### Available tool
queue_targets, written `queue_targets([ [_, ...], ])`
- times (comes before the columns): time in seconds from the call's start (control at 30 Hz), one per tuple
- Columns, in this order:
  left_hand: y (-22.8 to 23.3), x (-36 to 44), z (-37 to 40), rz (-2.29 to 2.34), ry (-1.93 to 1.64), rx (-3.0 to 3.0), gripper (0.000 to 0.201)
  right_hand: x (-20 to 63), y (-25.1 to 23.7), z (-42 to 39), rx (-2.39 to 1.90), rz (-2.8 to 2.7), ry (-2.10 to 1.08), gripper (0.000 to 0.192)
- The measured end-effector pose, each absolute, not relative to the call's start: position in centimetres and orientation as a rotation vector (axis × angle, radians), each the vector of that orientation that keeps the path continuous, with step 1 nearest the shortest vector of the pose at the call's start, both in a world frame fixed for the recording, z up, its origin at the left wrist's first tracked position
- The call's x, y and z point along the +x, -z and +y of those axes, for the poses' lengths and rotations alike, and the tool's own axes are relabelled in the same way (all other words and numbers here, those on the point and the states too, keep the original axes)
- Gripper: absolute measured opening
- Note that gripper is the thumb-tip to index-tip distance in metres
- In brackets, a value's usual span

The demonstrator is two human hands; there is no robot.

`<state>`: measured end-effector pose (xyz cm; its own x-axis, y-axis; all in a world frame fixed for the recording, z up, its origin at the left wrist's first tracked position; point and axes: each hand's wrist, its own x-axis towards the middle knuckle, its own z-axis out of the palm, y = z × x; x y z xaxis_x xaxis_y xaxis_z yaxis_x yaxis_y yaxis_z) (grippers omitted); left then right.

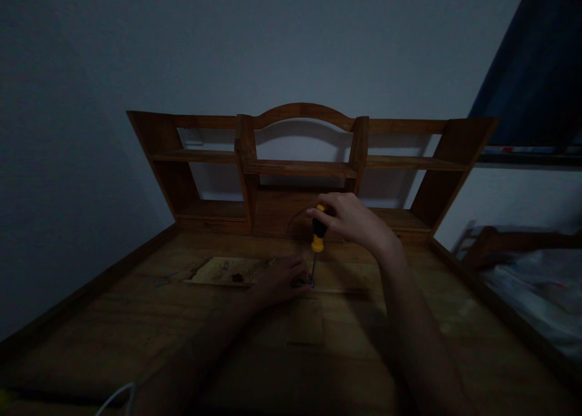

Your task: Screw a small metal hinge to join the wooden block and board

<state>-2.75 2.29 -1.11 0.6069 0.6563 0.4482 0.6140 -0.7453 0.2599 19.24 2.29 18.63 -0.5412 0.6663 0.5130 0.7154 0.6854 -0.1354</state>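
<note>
The right grip [350,222] is closed around the upright screwdriver [317,237], whose tip meets the wooden board [227,271] just beside the left grip [279,281], pressed flat on the desk [136,325].

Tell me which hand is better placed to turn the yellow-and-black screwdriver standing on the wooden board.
Right. The right hand already grips the handle of the yellow-and-black screwdriver, held upright with its tip on the flat wooden board. The left hand rests low beside the tip, probably better suited to steadying.
</note>
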Motion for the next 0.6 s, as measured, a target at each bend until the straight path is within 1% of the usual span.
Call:
queue_targets([
  [0.07,1.0,-2.7,2.3,1.102,-0.787,2.750,0.026,19.0,-18.5,2.2,-1.111,-2.350,0.220,0.042],
  [0.13,1.0,-2.7,2.4,1.118,-0.760,2.753,0.026,19.1,-18.5,2.0,-1.103,-2.360,0.213,0.043],
  [0.2,1.0,-2.7,2.4,1.118,-0.741,2.752,0.025,19.5,-18.6,2.0,-1.025,-2.391,0.106,0.041],
  [0.3,1.0,-2.8,2.4,1.124,-0.740,2.750,0.026,20.1,-18.8,2.1,-0.943,-2.399,-0.084,0.047],
  [0.37,1.0,-2.8,2.4,1.128,-0.757,2.749,0.028,20.2,-18.8,2.2,-0.956,-2.385,-0.114,0.041],
  [0.47,0.9,-2.7,2.3,1.115,-0.774,2.759,0.030,19.8,-18.7,2.4,-1.009,-2.385,0.022,0.028],
  [0.5,0.8,-2.7,2.2,1.111,-0.774,2.763,0.030,19.6,-18.6,2.4,-1.044,-2.378,0.094,0.028],
  [0.6,0.8,-2.7,2.2,1.119,-0.779,2.762,0.028,19.1,-18.5,2.2,-1.169,-2.341,0.249,0.038],
])
